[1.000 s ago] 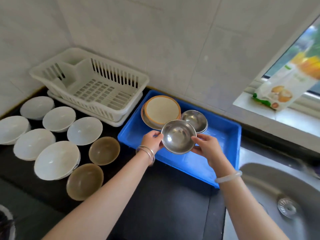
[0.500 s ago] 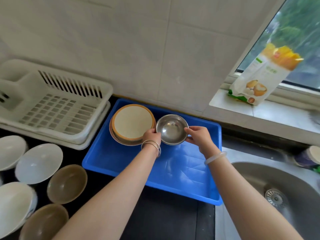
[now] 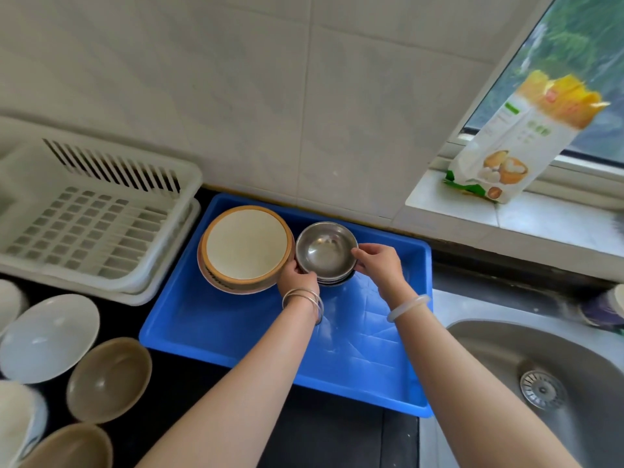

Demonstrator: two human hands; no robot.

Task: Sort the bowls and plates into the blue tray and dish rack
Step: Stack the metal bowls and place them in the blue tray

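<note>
Our left hand (image 3: 297, 277) pinches the near-left rim of the round shiny steel bowl (image 3: 325, 252), and our right hand (image 3: 379, 265) pinches its right rim, fingers curled over the edge. The bowl sits nested on other steel bowls at the back of the shallow blue plastic tray (image 3: 233, 327), just beside a stack of round cream plates with brown rims (image 3: 246, 245). Left of the tray stands the white slatted plastic dish rack (image 3: 101, 228). In front of the rack, a round white bowl (image 3: 50, 336) and a round brown bowl (image 3: 109, 379) lie on the dark counter (image 3: 324, 440). A steel sink (image 3: 506, 346) lies to the right.
</note>
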